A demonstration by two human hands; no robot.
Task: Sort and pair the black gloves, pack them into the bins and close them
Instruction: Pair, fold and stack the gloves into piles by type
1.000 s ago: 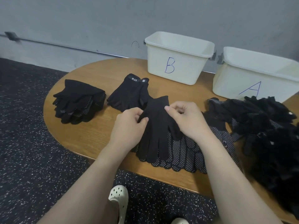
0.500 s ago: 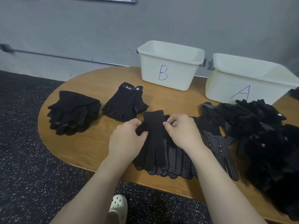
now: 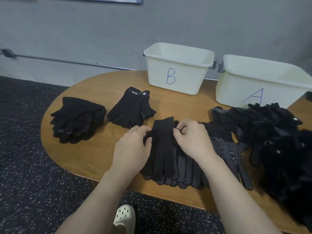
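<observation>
A plain black glove (image 3: pixel 163 146) lies on top of a fanned stack of white-dotted black gloves (image 3: pixel 187 173) near the table's front edge. My left hand (image 3: pixel 133 149) pinches the glove's left side near the cuff. My right hand (image 3: pixel 192 139) pinches its right cuff edge. A sorted stack of dotted gloves (image 3: pixel 77 119) sits at the far left, and a stack of fingerless "5.11" gloves (image 3: pixel 133 108) lies beside it. A loose heap of black gloves (image 3: pixel 278 141) fills the right side. Bin B (image 3: pixel 177 76) and bin A (image 3: pixel 236 92) stand open at the back.
The round wooden table (image 3: pixel 94 149) stands against a grey wall. Dark speckled floor lies to the left and in front. A white perforated clog (image 3: pixel 125 218) shows below the table edge. No lids are in view.
The view has tilted up slightly, so the bins sit lower in frame. Both hands have brought the plain glove down onto the dotted stack and keep pinching it near the cuff.
</observation>
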